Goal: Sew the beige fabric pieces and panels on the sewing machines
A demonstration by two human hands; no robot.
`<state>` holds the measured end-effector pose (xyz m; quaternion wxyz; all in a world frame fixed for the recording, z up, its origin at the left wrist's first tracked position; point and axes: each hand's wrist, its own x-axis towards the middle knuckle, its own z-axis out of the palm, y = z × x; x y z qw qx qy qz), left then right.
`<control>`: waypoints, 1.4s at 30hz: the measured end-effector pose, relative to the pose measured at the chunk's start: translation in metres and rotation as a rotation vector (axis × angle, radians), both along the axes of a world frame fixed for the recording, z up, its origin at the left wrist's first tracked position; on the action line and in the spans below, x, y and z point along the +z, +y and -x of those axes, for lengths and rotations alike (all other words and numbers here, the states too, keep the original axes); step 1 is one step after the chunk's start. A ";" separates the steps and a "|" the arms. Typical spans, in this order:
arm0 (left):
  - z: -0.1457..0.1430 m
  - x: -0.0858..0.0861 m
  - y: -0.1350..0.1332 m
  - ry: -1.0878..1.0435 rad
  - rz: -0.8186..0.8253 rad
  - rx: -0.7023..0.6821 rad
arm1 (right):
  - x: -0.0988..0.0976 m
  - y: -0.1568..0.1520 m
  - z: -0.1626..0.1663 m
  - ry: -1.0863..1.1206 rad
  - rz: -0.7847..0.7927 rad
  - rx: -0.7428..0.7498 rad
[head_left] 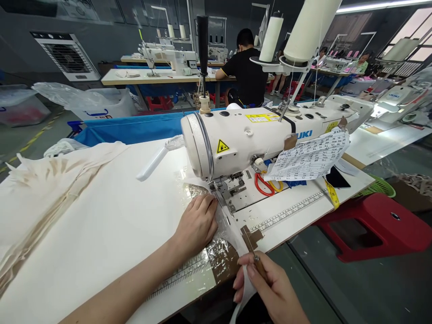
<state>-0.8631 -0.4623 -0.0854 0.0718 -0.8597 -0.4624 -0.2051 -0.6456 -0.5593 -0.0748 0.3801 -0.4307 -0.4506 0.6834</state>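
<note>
My left hand point(199, 220) rests on the sewing machine bed, fingers bent and pressed together at the edge of a white fabric strip point(233, 231) close to the needle area. Its fingertips are partly hidden. The strip runs from under the presser foot point(216, 185) toward me and hangs over the table's front edge. There my right hand point(275, 288) is closed, pinching the strip and gripping an awl point(260, 268) with a wooden handle and thin metal shaft that points toward the machine. The white sewing machine point(236, 139) stands directly above my hands.
A pile of cream fabric pieces point(60, 180) lies at the left. Red-handled scissors point(263, 184), a yellow tape measure point(332, 195) and a handwritten sheet point(308, 157) are right of the needle. A red stool point(381, 225) stands right. A person point(249, 67) sits at another table ahead.
</note>
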 end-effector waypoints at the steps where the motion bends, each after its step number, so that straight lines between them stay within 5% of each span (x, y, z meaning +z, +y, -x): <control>1: 0.000 -0.001 0.001 -0.013 0.005 0.003 | 0.003 -0.001 -0.003 -0.051 -0.040 0.012; 7: 0.004 -0.006 0.014 -0.014 -0.011 0.002 | 0.026 0.007 -0.015 -0.379 -0.470 0.052; 14: 0.003 0.003 0.036 0.166 0.018 0.094 | 0.061 0.024 0.014 -0.142 -0.544 0.172; 20: 0.020 -0.004 0.044 -0.105 -0.055 -0.034 | 0.035 0.015 0.002 -0.384 -0.665 0.298; 24: 0.030 -0.005 0.048 -0.328 0.013 -0.111 | 0.013 0.017 -0.006 -0.591 -0.774 0.209; 32: 0.037 0.004 0.050 -0.352 0.144 -0.163 | -0.002 0.053 0.012 -0.845 -0.757 0.031; 42: 0.038 0.004 0.053 -0.345 0.129 -0.195 | -0.007 0.081 0.034 -0.991 -0.866 0.004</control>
